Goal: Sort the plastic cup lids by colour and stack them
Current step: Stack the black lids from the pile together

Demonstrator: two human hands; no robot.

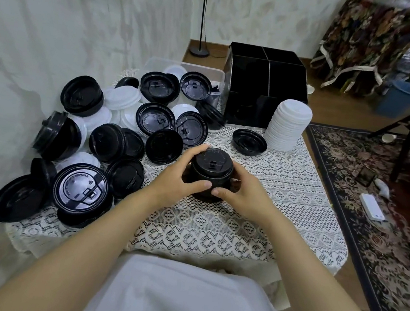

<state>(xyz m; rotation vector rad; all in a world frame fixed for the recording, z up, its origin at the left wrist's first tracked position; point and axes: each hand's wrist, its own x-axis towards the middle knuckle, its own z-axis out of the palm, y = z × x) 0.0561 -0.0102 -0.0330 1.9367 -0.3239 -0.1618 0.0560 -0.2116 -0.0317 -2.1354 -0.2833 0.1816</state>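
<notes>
We see the black stack (209,174) of nested lids standing upright on the lace cloth (269,215), clasped between both hands. The left hand (178,175) curls round its left side, fingers (196,151) bent over the far rim and the thumb laid on the near wall. The right hand (243,193) grips the right side. Its thumb (222,192) almost meets the left one, and its other fingers wrap behind the stack, mostly hidden.

Just beyond the right fingertips lies a single black lid (249,142), apart from the stack. Further out on that side, a tall white stack (288,127) stands against a black divided organiser (266,85).

Out past the left fingers spreads the mixed heap (115,123), black lids and white ones lying loose and overlapping, some tipped on edge, with a clear tub (183,67) behind it.

We judge the work roughly half done. The white stack looks well built and the black one is short, though several white lids show in the heap among many black ones. What is left is to draw both colours out of that heap, add each lid to its own stack, and take in the stray black one.
</notes>
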